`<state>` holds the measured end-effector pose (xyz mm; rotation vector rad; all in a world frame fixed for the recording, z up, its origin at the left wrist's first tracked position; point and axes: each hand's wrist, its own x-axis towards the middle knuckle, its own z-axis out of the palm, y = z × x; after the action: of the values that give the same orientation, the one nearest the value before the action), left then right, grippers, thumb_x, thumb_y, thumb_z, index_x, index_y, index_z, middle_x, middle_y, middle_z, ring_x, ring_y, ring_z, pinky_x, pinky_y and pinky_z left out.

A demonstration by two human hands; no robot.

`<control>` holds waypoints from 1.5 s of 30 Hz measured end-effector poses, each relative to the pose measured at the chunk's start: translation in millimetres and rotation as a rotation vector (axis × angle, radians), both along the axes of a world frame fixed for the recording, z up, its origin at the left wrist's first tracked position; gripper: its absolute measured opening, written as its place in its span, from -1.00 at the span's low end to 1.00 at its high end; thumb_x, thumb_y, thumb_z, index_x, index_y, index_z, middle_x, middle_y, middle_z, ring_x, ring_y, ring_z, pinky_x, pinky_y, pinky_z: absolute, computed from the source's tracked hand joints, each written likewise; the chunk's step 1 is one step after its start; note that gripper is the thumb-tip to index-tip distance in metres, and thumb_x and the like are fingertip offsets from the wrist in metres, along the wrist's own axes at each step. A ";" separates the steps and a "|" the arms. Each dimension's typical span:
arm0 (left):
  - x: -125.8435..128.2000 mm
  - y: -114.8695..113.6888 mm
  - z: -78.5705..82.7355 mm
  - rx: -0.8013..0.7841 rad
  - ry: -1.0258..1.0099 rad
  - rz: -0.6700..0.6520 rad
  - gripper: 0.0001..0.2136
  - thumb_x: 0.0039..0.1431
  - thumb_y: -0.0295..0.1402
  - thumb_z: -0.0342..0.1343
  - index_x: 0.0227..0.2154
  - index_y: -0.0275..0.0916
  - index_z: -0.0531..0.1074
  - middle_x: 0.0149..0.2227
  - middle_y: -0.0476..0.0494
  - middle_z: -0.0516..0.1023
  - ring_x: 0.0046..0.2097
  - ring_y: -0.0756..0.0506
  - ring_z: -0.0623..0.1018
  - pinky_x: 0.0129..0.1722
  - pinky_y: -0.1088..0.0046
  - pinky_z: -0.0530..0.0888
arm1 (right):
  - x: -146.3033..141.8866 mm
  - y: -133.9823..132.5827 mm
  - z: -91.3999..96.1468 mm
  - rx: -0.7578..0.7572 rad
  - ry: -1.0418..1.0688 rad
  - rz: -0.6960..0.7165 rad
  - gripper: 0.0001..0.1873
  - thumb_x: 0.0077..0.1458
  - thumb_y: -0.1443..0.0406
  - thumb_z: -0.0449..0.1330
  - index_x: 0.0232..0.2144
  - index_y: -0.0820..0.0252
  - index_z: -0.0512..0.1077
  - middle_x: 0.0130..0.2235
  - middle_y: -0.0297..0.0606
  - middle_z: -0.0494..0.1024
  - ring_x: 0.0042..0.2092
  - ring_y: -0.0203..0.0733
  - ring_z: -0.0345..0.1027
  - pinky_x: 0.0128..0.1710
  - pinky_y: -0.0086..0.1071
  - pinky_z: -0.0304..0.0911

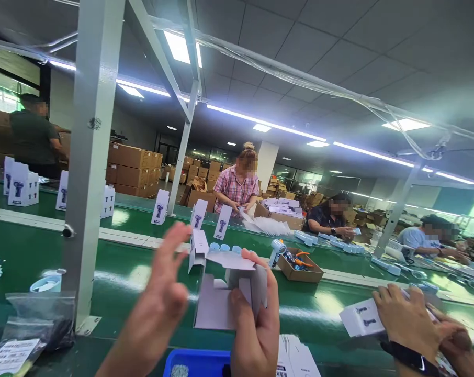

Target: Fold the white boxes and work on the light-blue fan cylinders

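Observation:
My right hand (257,314) grips a white carton (215,311) in front of me. The carton's flaps stand open, and its thumb-side panel faces me. My left hand (154,301) is raised to the left of the carton, fingers apart, with nothing in it. Just beyond, another white box (199,243) with an open end lies on the green conveyor belt, close to several light-blue round parts (224,247). Below my hands sit a blue tray (200,356) with small pale pieces in it and a stack of flat white cartons (297,358).
A co-worker's hands (409,319) hold a printed white box (362,318) at right. A cardboard tray (313,273) with orange-handled pliers stands beside a blue fan-like device (277,251). A metal post (91,157) rises at left, near plastic bags (41,319). Co-workers sit opposite.

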<state>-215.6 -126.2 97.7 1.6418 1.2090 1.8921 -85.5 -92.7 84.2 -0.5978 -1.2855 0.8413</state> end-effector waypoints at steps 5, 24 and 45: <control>23.8 16.2 -4.7 -0.089 -0.226 -0.349 -0.65 0.26 -0.01 0.06 0.02 -0.02 0.33 0.10 -0.10 0.39 -0.03 -0.18 0.48 -0.23 0.43 0.48 | 10.4 3.4 -0.9 0.114 -0.121 0.129 -0.46 0.29 -0.02 -0.03 0.23 -0.03 0.20 0.33 -0.32 0.11 0.36 0.05 -0.15 0.31 -0.02 -0.10; 50.7 35.6 -24.0 0.208 -0.176 -0.197 -0.81 0.37 -0.35 0.00 -0.06 0.11 0.36 -0.01 0.04 0.42 0.10 -0.04 0.36 0.13 0.47 0.29 | 35.4 31.0 -7.7 0.271 -0.155 0.061 -0.74 0.26 0.30 0.13 -0.02 -0.11 0.36 0.04 -0.37 0.44 0.09 -0.24 0.31 0.10 -0.34 0.27; -101.0 72.7 -43.6 -0.305 -0.839 -0.165 -0.68 -0.16 -0.11 0.35 -0.45 -0.26 0.50 -0.51 -0.10 0.51 -0.50 -0.13 0.48 -0.51 0.39 0.49 | 7.0 35.8 -15.0 -0.085 -0.922 0.458 -0.16 -0.04 0.31 0.25 0.29 0.11 0.12 0.26 -0.17 0.21 0.25 -0.05 0.13 0.25 -0.18 0.05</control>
<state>-316.6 -53.4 54.1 0.6325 0.8904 1.8586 -78.5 -56.8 69.1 -0.8154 -2.2927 1.0380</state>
